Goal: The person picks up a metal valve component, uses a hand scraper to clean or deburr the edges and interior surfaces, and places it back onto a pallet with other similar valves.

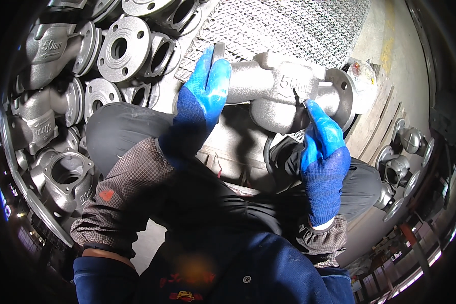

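A grey cast-metal valve body [291,83] with raised lettering and a round flange at each end lies crosswise in front of me. My left hand [205,91], in a blue coated glove, is closed on its left flange, fingers along the rim. At its right half, my right hand [323,137], gloved alike, has its fingertips pinched against the body below the lettering. A slim dark tool [297,95] seems to stick out from these fingertips onto the metal; its rear part is hidden in the hand.
Similar flanged castings [121,49] are piled at the left, close to my left arm. A woven metal mesh [283,25] spreads beyond the valve body. Wooden slats [380,119] and a clear plastic bag [362,83] lie to the right, with more castings [396,169] on the floor.
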Demonstrator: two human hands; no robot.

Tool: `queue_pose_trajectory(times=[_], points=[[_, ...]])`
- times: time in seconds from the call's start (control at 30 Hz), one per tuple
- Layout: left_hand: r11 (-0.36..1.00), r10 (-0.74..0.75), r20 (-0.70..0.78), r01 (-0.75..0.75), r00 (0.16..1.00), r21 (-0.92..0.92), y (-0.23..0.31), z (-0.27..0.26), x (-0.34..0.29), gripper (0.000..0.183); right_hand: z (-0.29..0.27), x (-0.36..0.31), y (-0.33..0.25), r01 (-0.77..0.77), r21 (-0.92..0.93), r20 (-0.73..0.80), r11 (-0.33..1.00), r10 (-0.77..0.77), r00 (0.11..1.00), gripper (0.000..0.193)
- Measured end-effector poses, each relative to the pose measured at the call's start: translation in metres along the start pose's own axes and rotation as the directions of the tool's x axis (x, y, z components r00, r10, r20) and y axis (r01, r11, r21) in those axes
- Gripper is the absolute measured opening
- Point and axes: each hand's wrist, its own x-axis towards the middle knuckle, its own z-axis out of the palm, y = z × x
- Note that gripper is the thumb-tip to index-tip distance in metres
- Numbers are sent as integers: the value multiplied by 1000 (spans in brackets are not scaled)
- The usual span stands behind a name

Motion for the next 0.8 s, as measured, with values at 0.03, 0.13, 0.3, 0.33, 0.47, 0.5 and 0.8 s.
queue_pose_trajectory(times=[0.03, 0.13, 0.3, 0.33, 0.47, 0.5, 0.8], points=[[1000, 13, 1, -13, 1000, 9, 0, 0, -1, 43, 0, 0, 0, 6, 8, -6, 1000, -5, 1000, 42], [975, -16, 36, 23, 999, -222, -4, -1, -4, 32, 0, 0, -2, -1, 0, 9, 1000, 1, 1000, 42], [883, -85, 60, 103, 995, -457, -10, 2, -2, 23, -1, 0, -3, -20, -6, 21, 1000, 20, 1000, 42], [867, -103, 57, 118, 993, -485, -7, 3, -2, 22, 0, 0, -3, -11, -2, 19, 1000, 11, 1000, 43], [922, 16, -2, -16, 1000, -386, 2, 8, 0, 15, -2, -1, -4, -22, -42, 41, 999, 24, 999, 43], [925, 36, -4, -35, 999, -379, -1, 8, 1, 15, -1, -1, -5, -27, -51, 47, 998, 30, 998, 44], [983, 15, -57, -25, 998, -180, -7, 4, 4, 18, -1, -3, -1, -42, -30, 7, 999, 42, 999, 42]])
